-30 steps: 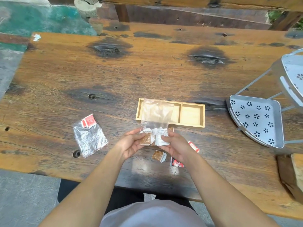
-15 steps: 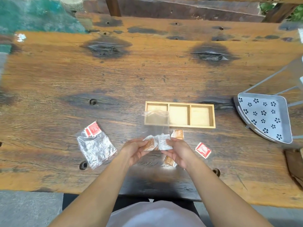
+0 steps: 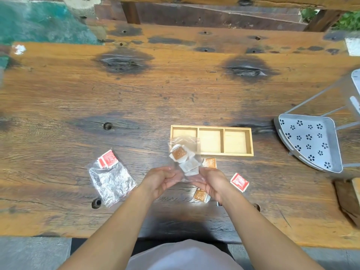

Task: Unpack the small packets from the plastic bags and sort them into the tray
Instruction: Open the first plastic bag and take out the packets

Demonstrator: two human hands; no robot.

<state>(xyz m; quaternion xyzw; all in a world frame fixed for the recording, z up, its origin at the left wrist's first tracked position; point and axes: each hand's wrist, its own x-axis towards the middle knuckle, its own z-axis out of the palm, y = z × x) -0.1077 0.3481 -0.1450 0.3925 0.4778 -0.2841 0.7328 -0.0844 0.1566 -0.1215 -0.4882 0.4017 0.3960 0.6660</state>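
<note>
Lately tipped away from the body: clear plastic bag [image 3: 184,158] at lower centre of the frame, pinched along its near edge by the left hand [image 3: 159,180] and the right hand [image 3: 211,182], fingers of both curled onto the film. Showed two small packets inside, a brown packet [image 3: 179,153] and a white packet [image 3: 190,165] just below it, slid toward the bag's far end, where half a second before had sat down by the fingertips. Hung partly across the left compartment of the wooden tray [image 3: 224,153]; touching it or not, impossible to tell. Suggested a shake-out under way, judging by that shift, with nothing yet sorted: all three compartments bare.

Left three loose packets on the bench [image 3: 175,90] around the right hand, as before: a loose brown packet [image 3: 210,163] just below the tray, a second brown packet [image 3: 200,195] by the right wrist, a red packet [image 3: 239,182] further right. Left untouched, lower left of centre, a crinkled silver bag [image 3: 112,180] with red packets [image 3: 108,159] at its mouth.

Set on weathered, knot-scarred planks outdoors, beside a perforated grey metal rack [image 3: 309,143] at the right edge and teal-painted ground at upper left.
</note>
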